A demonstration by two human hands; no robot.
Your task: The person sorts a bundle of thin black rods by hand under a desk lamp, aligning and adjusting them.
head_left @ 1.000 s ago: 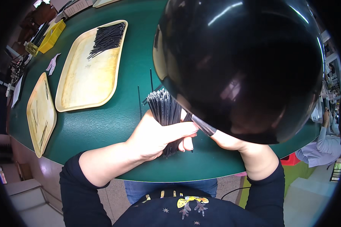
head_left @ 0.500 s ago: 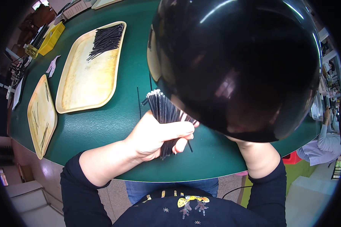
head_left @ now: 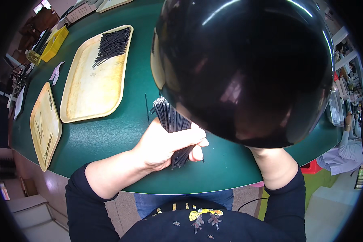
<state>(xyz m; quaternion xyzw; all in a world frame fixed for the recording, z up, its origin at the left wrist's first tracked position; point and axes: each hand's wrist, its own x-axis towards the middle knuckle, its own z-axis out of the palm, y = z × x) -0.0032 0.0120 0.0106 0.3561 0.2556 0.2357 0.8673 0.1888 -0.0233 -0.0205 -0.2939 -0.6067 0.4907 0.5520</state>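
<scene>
A thick bundle of thin black wires with pale tips is wrapped in the fingers of my left hand, thumb across its front. The bundle leans slightly, pale ends up and dark ends poking out below the fist. A large glossy black dome, perhaps a lamp shade, covers much of the view and hides the bundle's right side. Under its lower rim only the wrist of my right hand shows; the fingers are hidden. One loose black wire lies on the green table beside the bundle.
A cream tray at left holds a heap of black wires in its far corner. Nearer the left edge, a smaller cream tray carries a few thin wires. A yellow bin stands beyond. Another person's sleeve appears at far right.
The view has shifted slightly, and the dome now sits a little further left. The wire bundle has turned a little in my left hand, which stays closed around it.
</scene>
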